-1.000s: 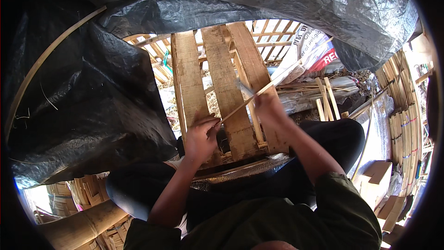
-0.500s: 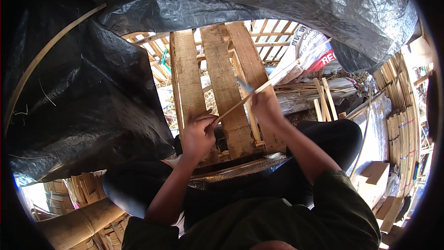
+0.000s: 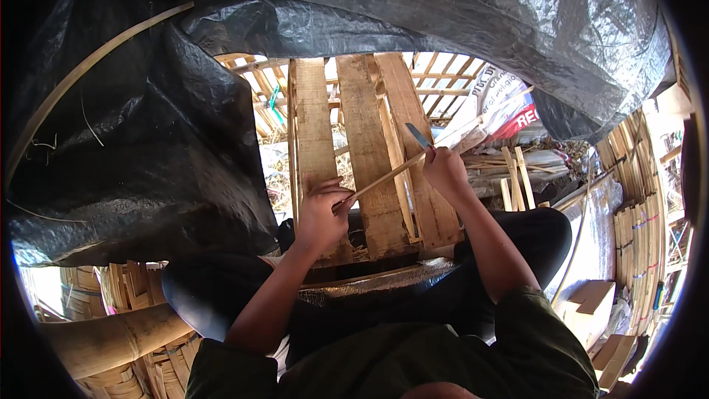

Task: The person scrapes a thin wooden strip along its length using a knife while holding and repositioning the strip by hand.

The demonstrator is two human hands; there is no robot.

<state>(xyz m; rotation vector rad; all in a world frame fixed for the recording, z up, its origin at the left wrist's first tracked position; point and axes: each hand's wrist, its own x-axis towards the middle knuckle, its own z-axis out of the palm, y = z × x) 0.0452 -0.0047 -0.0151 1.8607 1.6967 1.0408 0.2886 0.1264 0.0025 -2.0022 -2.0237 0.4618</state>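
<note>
Thin wooden strip slanting across the frame's centre, above planks.
The left hand, half-closed, pinches its lower end; the right hand closes round a knife. A slipping blade could cut either hand; uneven pressure could split the strip.

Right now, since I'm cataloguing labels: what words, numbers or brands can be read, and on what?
White-and-red sheet: dark print on the white part; I don't copy out wording.
Same sheet: large white letters on red; likewise not copied.
Knife blade: no lettering that I can make out.
</note>
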